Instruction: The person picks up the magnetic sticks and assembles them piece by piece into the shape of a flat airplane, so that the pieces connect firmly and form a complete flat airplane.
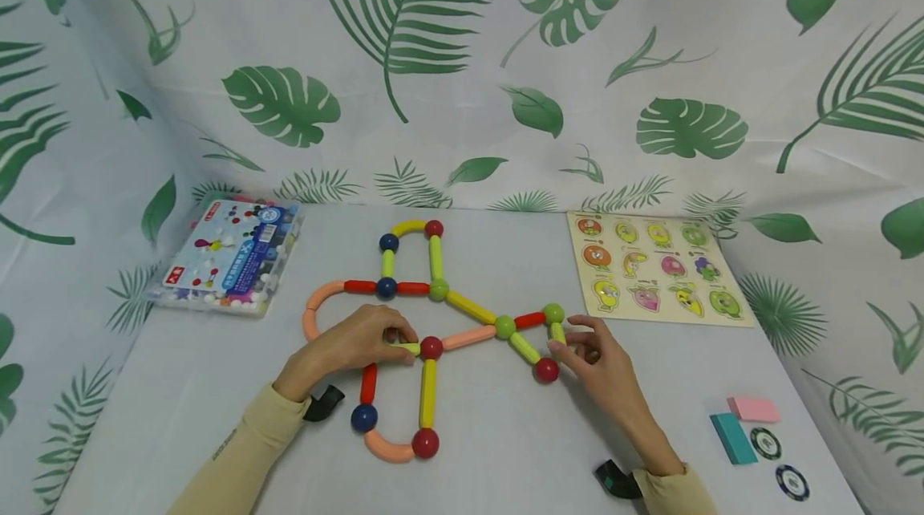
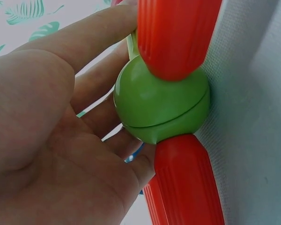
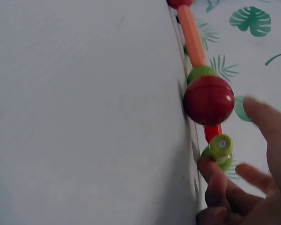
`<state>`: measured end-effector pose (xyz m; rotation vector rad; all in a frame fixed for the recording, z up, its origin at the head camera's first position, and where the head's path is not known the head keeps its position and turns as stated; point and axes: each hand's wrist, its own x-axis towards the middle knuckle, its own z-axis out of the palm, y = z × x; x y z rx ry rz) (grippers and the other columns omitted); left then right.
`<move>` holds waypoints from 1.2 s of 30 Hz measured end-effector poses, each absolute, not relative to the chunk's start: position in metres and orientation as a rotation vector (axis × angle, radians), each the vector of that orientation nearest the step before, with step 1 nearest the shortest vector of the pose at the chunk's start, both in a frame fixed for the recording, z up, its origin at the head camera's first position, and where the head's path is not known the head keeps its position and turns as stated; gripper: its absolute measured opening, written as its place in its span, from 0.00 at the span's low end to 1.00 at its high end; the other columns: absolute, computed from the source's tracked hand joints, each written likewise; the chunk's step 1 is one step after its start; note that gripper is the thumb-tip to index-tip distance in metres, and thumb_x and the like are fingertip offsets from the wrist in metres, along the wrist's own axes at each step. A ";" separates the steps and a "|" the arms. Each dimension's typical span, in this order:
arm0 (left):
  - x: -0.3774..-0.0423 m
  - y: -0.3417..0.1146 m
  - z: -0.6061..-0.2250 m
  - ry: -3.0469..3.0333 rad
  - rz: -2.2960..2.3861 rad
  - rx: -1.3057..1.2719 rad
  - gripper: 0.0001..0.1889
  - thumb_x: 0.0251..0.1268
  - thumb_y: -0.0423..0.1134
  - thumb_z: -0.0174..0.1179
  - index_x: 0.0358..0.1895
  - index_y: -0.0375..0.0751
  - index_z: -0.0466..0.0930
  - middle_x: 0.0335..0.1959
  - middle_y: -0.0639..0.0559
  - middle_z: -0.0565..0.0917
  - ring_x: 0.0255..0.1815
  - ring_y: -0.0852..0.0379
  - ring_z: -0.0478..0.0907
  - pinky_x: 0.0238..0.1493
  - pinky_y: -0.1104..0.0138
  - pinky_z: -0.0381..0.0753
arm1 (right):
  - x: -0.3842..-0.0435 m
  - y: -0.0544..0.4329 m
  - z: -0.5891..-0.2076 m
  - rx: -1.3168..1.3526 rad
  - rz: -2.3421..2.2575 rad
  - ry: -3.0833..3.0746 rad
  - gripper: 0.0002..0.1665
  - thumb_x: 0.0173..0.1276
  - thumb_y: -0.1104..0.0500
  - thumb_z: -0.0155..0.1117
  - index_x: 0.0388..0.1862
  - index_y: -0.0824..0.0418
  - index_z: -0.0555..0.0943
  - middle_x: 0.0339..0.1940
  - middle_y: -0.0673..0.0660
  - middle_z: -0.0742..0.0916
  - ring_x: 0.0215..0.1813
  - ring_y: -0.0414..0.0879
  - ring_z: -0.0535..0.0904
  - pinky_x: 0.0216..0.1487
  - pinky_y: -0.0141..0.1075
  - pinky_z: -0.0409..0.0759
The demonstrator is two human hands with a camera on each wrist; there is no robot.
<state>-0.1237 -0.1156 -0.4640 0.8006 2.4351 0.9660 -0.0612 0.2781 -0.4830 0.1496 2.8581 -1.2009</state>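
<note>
My left hand (image 1: 368,336) pinches a short yellow-green magnetic rod (image 1: 410,348) beside a red ball (image 1: 431,347). In the left wrist view its palm curves round a green ball (image 2: 161,101) joined to red rods (image 2: 189,180); this ball is hidden from above. At the figure's right end, my right hand (image 1: 597,358) touches another yellow-green rod (image 1: 557,332), which hangs on a green ball (image 1: 553,314). The right wrist view shows this rod's free end (image 3: 222,144) toward me, fingers against it and the thumb apart. A red ball (image 1: 546,371) lies just left of the hand.
Loops of rods and balls spread across the table, with blue balls (image 1: 386,288) and curved rods (image 1: 390,448). A parts box (image 1: 224,254) stands back left, a fruit sticker board (image 1: 657,268) back right. Pink (image 1: 754,409) and teal blocks (image 1: 733,439) and round chips (image 1: 792,482) lie front right.
</note>
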 end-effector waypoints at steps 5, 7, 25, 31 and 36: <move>-0.124 -0.115 -0.465 2.431 0.977 0.808 0.12 0.59 0.46 0.74 0.45 0.49 0.89 0.39 0.61 0.86 0.39 0.62 0.76 0.44 0.70 0.79 | -0.055 0.286 -0.482 -0.057 -1.154 2.806 0.48 0.56 0.37 0.78 0.71 0.44 0.66 0.54 0.52 0.84 0.43 0.44 0.74 0.39 0.31 0.72; -0.124 -0.115 -0.465 2.428 0.984 0.809 0.12 0.59 0.46 0.74 0.45 0.49 0.89 0.39 0.61 0.86 0.39 0.61 0.76 0.44 0.70 0.79 | -0.054 0.287 -0.482 -0.128 -1.149 2.792 0.51 0.52 0.36 0.80 0.72 0.43 0.67 0.57 0.51 0.82 0.45 0.44 0.74 0.40 0.32 0.72; -0.123 -0.115 -0.463 2.433 0.963 0.792 0.12 0.60 0.46 0.74 0.45 0.51 0.89 0.39 0.63 0.85 0.39 0.61 0.76 0.44 0.70 0.78 | -0.062 0.305 -0.486 -0.200 -1.254 2.684 0.39 0.61 0.42 0.77 0.70 0.40 0.72 0.46 0.52 0.82 0.42 0.46 0.75 0.39 0.32 0.73; -0.123 -0.115 -0.465 2.420 0.979 0.790 0.12 0.60 0.47 0.73 0.45 0.50 0.88 0.39 0.62 0.85 0.40 0.60 0.76 0.45 0.69 0.78 | -0.062 0.307 -0.484 -0.211 -1.252 2.677 0.37 0.64 0.43 0.74 0.71 0.40 0.73 0.47 0.51 0.84 0.41 0.44 0.77 0.40 0.30 0.74; -0.123 -0.115 -0.465 2.425 0.975 0.785 0.12 0.60 0.47 0.74 0.45 0.51 0.89 0.39 0.63 0.85 0.40 0.61 0.76 0.45 0.69 0.79 | -0.065 0.311 -0.486 -0.265 -1.261 2.673 0.27 0.76 0.46 0.61 0.72 0.40 0.73 0.58 0.51 0.85 0.45 0.43 0.79 0.44 0.30 0.79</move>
